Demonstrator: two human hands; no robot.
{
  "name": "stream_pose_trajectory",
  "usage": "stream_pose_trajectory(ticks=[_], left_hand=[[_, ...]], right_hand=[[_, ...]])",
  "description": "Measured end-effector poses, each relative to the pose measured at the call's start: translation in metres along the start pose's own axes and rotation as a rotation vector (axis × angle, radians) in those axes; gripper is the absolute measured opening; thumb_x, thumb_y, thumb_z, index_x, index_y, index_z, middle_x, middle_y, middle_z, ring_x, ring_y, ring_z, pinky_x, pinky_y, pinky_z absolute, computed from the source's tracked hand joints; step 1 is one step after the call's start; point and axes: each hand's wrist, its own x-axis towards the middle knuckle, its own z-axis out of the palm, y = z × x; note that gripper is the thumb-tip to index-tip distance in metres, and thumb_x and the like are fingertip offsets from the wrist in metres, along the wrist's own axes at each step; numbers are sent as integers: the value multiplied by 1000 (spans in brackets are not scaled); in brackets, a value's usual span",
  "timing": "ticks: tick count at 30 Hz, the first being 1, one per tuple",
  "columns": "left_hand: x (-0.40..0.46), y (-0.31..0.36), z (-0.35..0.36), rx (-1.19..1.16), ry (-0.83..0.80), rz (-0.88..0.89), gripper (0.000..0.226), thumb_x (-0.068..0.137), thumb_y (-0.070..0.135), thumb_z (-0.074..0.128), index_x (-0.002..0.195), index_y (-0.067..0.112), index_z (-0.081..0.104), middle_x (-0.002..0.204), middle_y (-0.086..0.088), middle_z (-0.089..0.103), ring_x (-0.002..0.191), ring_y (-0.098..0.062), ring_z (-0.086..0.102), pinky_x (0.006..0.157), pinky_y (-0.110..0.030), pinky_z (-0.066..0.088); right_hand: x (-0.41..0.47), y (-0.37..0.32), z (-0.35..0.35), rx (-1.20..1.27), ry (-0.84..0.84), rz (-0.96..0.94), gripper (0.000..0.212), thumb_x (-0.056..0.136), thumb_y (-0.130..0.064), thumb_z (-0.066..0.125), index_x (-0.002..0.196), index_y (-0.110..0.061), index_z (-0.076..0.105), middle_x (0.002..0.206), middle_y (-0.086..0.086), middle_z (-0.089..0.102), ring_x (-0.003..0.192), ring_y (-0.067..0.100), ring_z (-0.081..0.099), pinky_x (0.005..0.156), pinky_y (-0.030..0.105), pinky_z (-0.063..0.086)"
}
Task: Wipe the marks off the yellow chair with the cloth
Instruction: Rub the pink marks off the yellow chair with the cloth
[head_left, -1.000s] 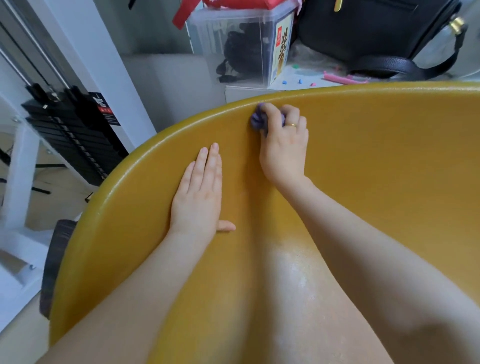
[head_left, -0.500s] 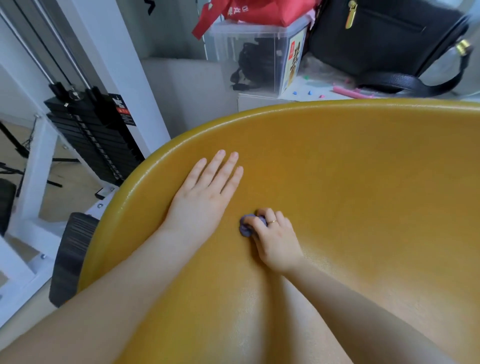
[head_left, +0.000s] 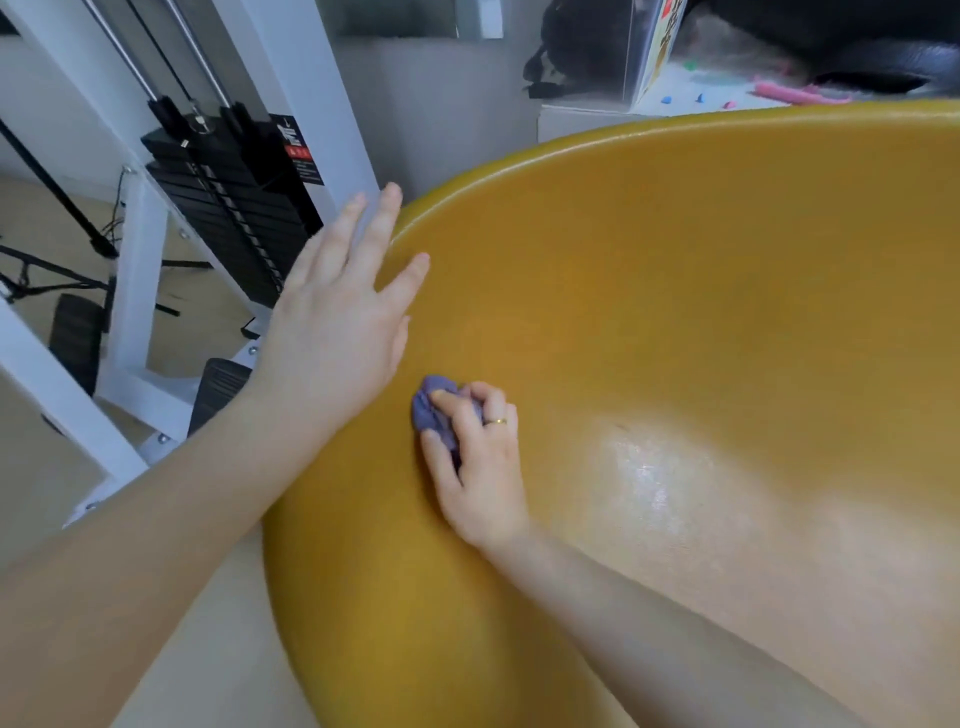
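Currently mid-wipe | right hand (head_left: 480, 467) fingers curled, pinching bunched purple cloth (head_left: 434, 413) against yellow chair (head_left: 675, 312) near its left rim | left hand (head_left: 337, 322) flat, fingers straight, steadying the rim | next, likely: press and rub toward faint dark mark (head_left: 621, 427) by the glossy patch.

Over on the left stands a white steel frame (head_left: 136, 291) carrying a black weight stack (head_left: 228, 208) with cables (head_left: 156, 57) running up from it — gym gear, on a pale beige floor (head_left: 47, 208). Behind sits a grey wall (head_left: 441, 104). Top right, a white ledge (head_left: 675, 104) holds a clear plastic box (head_left: 597, 47), a pink strip (head_left: 795, 93) and small coloured bits — daylight glares across it.
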Motion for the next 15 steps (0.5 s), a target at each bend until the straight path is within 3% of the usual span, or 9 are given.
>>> stream_pose_trajectory(ticks=[1, 3, 7, 11, 13, 15], left_hand=[[-1, 1, 1, -32, -20, -59, 51, 82, 9, 65, 131, 8, 50, 146, -26, 31, 123, -46, 42, 84, -52, 48], [-2, 0, 3, -75, -42, -129, 58, 88, 12, 59, 141, 12, 37, 146, -24, 32, 106, -46, 51, 66, -46, 51], [-4, -1, 3, -198, -56, -202, 58, 93, 13, 47, 147, 16, 24, 151, -12, 28, 107, -41, 49, 83, -48, 47], [-5, 1, 0, -271, -66, -249, 63, 95, 6, 35, 149, 24, 9, 157, 0, 12, 117, -31, 40, 96, -39, 38], [-4, 0, -2, -341, -85, -260, 60, 96, 6, 32, 149, 26, 11, 157, 2, 13, 118, -30, 38, 99, -37, 34], [-1, -5, -4, -477, -57, -290, 56, 97, 5, 31, 147, 27, 22, 154, 3, 22, 121, -31, 38, 104, -37, 31]], right_hand=[[-17, -5, 2, 5, -53, -58, 25, 88, -29, 40, 113, -28, 44, 115, 2, 37, 97, 24, 40, 89, 31, 35], [-30, -7, 4, 13, -92, -110, 25, 89, -25, 38, 112, -30, 44, 113, -2, 34, 96, 23, 41, 89, 34, 38], [7, 2, -2, 48, -51, -40, 22, 88, -22, 40, 106, -30, 50, 105, 8, 49, 88, 24, 44, 83, 27, 38], [88, 24, -20, -18, 210, 126, 22, 84, -9, 49, 100, -15, 64, 103, 15, 57, 91, 32, 50, 83, 1, 22], [120, 28, -29, -37, 329, 213, 22, 83, -6, 49, 99, -13, 63, 107, 15, 59, 96, 32, 50, 81, 1, 21], [134, 20, -31, 18, 421, 325, 22, 86, -3, 49, 103, -12, 60, 113, 13, 57, 101, 27, 48, 78, 11, 23]])
